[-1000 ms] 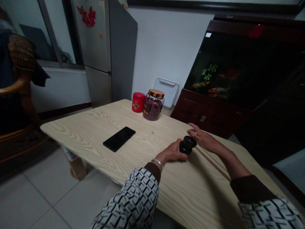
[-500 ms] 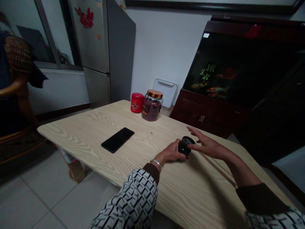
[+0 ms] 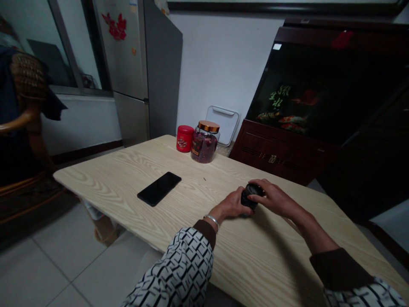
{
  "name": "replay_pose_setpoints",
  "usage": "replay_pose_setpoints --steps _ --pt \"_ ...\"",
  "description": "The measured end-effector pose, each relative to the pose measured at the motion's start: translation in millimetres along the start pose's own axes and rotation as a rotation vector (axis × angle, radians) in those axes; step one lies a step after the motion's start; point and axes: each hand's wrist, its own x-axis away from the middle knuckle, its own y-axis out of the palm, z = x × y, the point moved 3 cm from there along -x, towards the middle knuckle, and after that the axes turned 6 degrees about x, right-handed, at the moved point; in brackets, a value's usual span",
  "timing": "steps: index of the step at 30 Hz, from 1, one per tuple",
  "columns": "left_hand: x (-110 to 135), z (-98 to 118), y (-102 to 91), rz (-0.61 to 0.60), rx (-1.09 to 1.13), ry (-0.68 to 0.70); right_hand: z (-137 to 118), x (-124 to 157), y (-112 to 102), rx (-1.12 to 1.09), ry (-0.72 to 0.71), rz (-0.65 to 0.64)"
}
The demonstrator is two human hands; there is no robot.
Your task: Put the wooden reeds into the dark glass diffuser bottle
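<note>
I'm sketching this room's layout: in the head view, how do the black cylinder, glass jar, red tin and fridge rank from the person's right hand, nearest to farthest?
1. Black cylinder: under the fingers of the right hand, on the table's right side.
2. Glass jar: at the table's far edge.
3. Red tin: just left of the jar.
4. Fridge: behind the table, farther left.

The room is dim, lit mostly by grey daylight from a window [image 3: 60, 51] at the far left, with a wooden armchair [image 3: 24, 121] draped in dark cloth just before it. A grey refrigerator [image 3: 134, 72] bearing a red paper-cut decoration [image 3: 114, 26] stands against the far white wall [image 3: 220, 64], near a leaning white plastic board [image 3: 223, 125]. To the right, a dark fish tank [image 3: 306, 94] sits on a dark wooden cabinet [image 3: 281, 147], and pale tiles [image 3: 41, 273] cover the floor.
</note>
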Motion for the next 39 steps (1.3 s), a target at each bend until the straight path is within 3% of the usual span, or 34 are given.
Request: replay_pose_setpoints --steps 5,11,14,17,20,22,25,27,30,33,36,39 --pt "1 -1 0.7 -0.017 0.032 -0.012 -5 0 3 0.069 0.072 0.062" --pt "3 3 2.2 -0.012 0.068 -0.004 -7 4 9 -0.022 0.128 0.133" --pt "16 14 -1.7 0.024 0.023 0.046 -2 23 22 -0.181 0.211 0.305" --pt "42 21 -9.0 0.101 -0.155 0.031 11 58 51 -0.387 0.413 0.475" --pt "67 28 -17.0 0.194 -0.313 -0.028 17 84 80 -0.581 0.502 0.498" --pt "74 39 -21.1 0.189 -0.266 -0.054 16 89 82 -0.773 0.536 0.454" --pt "63 75 -28.0 0.050 0.078 -0.126 6 78 44 -1.146 0.513 0.282" --pt "46 113 -35.9 -0.071 0.366 -0.115 -6 63 -5 -1.381 0.302 0.153" --pt "20 180 -48.2 -0.363 0.644 -0.052 -21 46 -85 -1.550 -0.002 0.002" --pt "2 234 -60.6 -0.442 0.746 -0.012 -33 35 -146 -1.559 -0.231 -0.105" --pt "-6 258 -64.4 -0.464 0.801 -0.005 -38 29 -172 -1.545 -0.351 -0.192" --pt "-6 251 -60.4 -0.538 0.838 -0.024 -35 26 -161 -1.559 -0.383 -0.261"
